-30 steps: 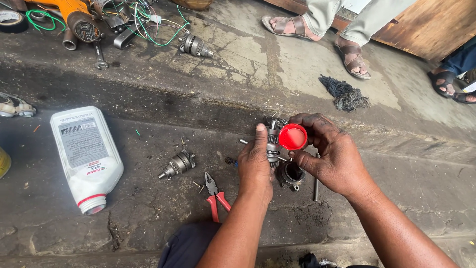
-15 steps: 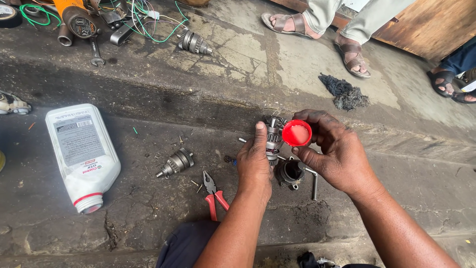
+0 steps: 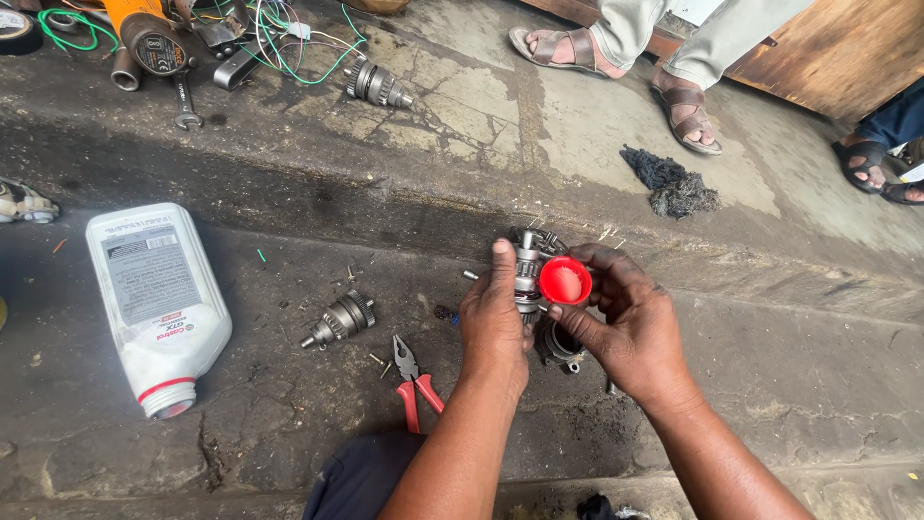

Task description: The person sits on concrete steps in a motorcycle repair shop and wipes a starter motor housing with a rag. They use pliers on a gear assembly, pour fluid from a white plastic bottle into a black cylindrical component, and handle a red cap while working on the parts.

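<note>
My left hand grips a small metal gear shaft assembly and holds it upright above the stained concrete floor. My right hand pinches a red plastic cap with its open side toward me, right beside the shaft. Just below both hands a dark round metal housing sits on the floor, partly hidden by my fingers.
A white plastic bottle without its cap lies at the left. A metal gear part and red-handled pliers lie nearer. Tools, green wires and another gear part are at the top left. A dark rag and other people's sandalled feet are at the back.
Both hands have stayed together with the shaft and the red cap. The cap has shifted slightly against the shaft; the view has drifted a little.
</note>
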